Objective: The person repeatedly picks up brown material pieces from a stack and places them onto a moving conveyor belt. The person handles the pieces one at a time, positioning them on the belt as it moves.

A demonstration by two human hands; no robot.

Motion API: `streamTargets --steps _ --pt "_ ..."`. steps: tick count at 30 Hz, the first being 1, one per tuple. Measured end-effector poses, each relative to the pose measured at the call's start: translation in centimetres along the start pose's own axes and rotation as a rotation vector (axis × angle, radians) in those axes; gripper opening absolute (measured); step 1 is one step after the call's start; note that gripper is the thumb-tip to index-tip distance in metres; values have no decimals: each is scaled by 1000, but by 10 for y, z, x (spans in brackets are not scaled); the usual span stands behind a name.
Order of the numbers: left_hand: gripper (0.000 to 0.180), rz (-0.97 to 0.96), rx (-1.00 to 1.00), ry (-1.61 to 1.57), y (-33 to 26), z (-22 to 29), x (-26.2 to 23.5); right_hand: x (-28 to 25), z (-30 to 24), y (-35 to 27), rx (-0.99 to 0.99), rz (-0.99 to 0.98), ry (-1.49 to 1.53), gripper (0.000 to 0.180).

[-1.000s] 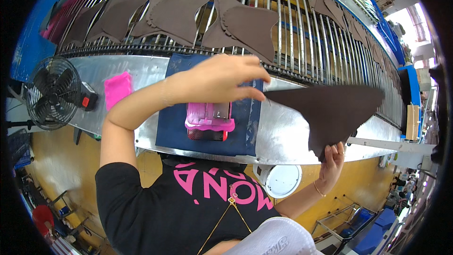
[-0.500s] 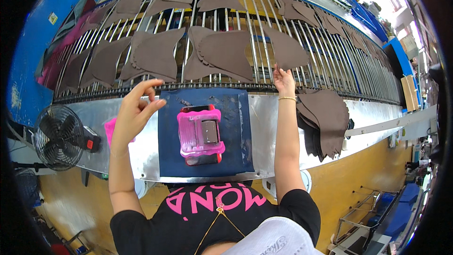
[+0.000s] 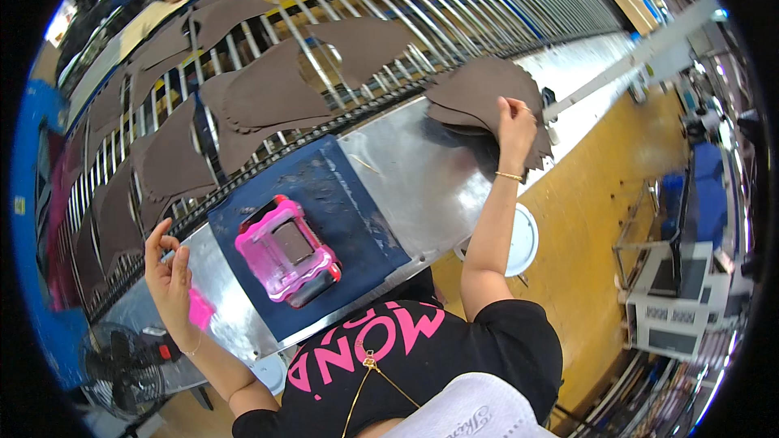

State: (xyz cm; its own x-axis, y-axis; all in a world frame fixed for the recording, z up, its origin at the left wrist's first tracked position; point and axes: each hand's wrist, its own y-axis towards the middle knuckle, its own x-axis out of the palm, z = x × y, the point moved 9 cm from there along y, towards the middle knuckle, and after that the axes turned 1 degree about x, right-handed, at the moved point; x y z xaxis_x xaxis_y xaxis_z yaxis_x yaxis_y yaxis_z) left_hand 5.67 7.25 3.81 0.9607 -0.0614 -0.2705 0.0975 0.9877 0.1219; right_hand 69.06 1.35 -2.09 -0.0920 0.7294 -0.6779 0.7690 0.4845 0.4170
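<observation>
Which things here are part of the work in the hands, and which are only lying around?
In the work:
right hand on the stack of dark brown cut leather pieces
pink block-shaped stamping tool on the dark blue mat
left hand, raised, holds nothing

Lying around:
small black fan
round white lid

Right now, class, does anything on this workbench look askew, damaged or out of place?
The pink stamp block sits crooked on the dark blue mat, which shows pale scuffs. The brown pieces under the right hand are stacked unevenly. Nothing looks spilled.
</observation>
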Motion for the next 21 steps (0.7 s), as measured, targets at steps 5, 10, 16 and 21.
streamTargets --steps 5,10,16,21 --pt "42 -88 23 -37 14 6 26 -32 88 -5 152 -95 -473 53" --pt "43 -114 40 -23 12 12 38 -29 75 -17 140 -3 -502 54" --pt "42 -127 39 -13 6 7 28 -35 63 -29 206 49 -634 54" --pt "36 -109 67 18 2 2 18 -20 73 -20 251 -42 -423 68"
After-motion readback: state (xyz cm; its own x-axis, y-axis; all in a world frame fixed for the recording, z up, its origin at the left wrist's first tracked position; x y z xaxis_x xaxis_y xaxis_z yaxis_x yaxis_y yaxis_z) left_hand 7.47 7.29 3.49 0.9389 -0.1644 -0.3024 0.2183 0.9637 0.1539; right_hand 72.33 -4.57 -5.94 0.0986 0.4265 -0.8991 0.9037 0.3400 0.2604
